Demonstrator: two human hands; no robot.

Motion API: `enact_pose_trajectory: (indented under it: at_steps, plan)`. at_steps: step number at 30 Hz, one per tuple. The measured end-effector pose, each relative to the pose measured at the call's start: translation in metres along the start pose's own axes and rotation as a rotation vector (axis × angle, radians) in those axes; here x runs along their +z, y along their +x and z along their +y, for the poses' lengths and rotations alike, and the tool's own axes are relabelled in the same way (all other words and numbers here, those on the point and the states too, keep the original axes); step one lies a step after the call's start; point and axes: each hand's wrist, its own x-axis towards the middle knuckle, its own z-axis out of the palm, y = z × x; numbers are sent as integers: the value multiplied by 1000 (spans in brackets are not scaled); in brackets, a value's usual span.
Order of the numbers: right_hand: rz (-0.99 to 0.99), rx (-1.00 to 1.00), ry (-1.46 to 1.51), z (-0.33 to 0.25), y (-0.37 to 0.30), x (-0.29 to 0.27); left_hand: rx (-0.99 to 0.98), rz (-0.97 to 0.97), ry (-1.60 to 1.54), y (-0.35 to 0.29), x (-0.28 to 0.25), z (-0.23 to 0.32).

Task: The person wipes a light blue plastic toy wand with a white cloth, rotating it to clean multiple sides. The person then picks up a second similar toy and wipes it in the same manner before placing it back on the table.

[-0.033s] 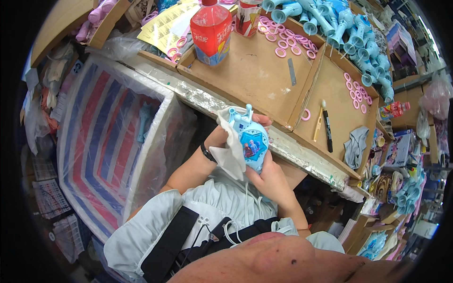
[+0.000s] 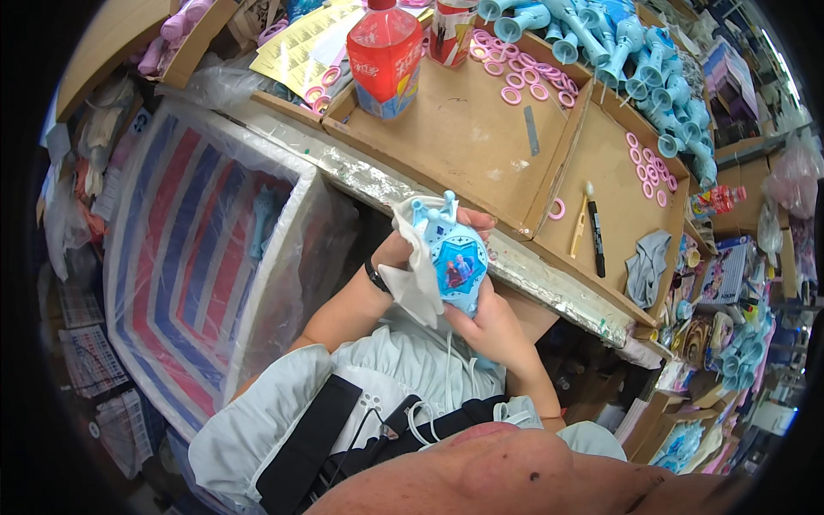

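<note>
Rounded light-blue plastic piece with two short prongs [image 2: 457,268] being held in both hands above the lap, before the paint-stained bench [image 2: 549,298].

Printed side is being turned up, a star-edged panel with two figures showing; by the left grip [image 2: 393,248], black-banded at the wrist, the piece is being clasped together with a soft white cloth [image 2: 418,290] hanging along its left side; by the right grip [image 2: 499,326] its lower right edge is being clamped, thumb at the bottom. On the bench, a red-filled plastic bottle [image 2: 384,60] and a flat grey strip [image 2: 531,130] are being carried by a shallow brown cardboard tray [image 2: 446,146]; a black marker pen [image 2: 596,236] is being held in the adjoining cardboard tray [image 2: 592,163].
</note>
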Motion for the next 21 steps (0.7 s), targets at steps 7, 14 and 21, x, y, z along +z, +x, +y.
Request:
enact_pose_trajectory:
  at_steps: [7,14,21]
  plan:
    - [-843,174,1307,39,9,-1,10,-139,28,-3,17,11]
    - [-529,216,1051,42,6,7,-74,83,103,-6,31,23]
    - [20,-30,212,64,25,24,72,-16,669,0,24,32]
